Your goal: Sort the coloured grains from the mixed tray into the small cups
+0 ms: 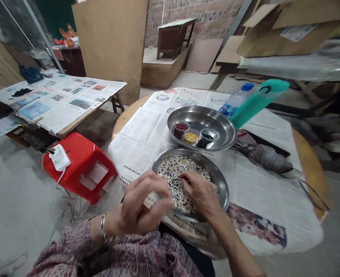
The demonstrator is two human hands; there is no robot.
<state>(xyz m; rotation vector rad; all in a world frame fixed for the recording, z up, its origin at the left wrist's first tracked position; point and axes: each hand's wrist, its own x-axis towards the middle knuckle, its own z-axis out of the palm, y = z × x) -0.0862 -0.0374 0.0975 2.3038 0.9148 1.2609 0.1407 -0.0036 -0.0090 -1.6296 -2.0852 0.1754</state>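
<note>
A steel basin [222, 182] near the table's front edge holds mixed grains and beans [174, 173], mostly white with dark and yellow bits. My right hand [201, 194] reaches into it, fingers bent and drawn together at the grain; whatever they pinch is hidden. Over the basin's left rim hovers my left hand [146, 202], a silver bangle on its wrist. Its fingers curl but are smeared by motion. Just behind, a second steel basin [220, 125] holds three small clear cups: dark red beans [181, 127], yellow kernels [191, 137] and black beans [206, 137].
Newspaper [141, 134] covers the round table. A water bottle [237, 100], a green container [259, 102] and a folded grey umbrella [263, 154] lie at the right. Left of the table is a red stool [80, 154] bearing a power strip [59, 157].
</note>
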